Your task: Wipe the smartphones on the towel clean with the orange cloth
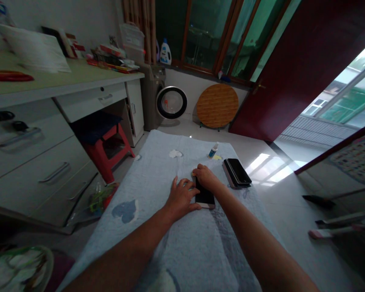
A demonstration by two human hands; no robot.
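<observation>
A smartphone (205, 197) with a dark screen and a pale lower edge lies face up on the cloth-covered table (182, 243). My left hand (182, 198) holds the phone at its left side, thumb near the bottom corner and the other fingers along the edge. At the phone's top end, my right hand (205, 177) is closed and pressed down, with a bit of something small and yellow (194, 173) showing under its fingertips. Most of that yellow thing is hidden. Beyond the hands stands a small spray bottle (213, 151) with a blue label.
To the right of my hands lies a stack of dark phones or tablets (237, 172). A desk (94, 91) with drawers runs along the left, a red stool (109, 152) under it. A washing machine (153, 93) with its door open and a round wooden tabletop (217, 105) stand behind.
</observation>
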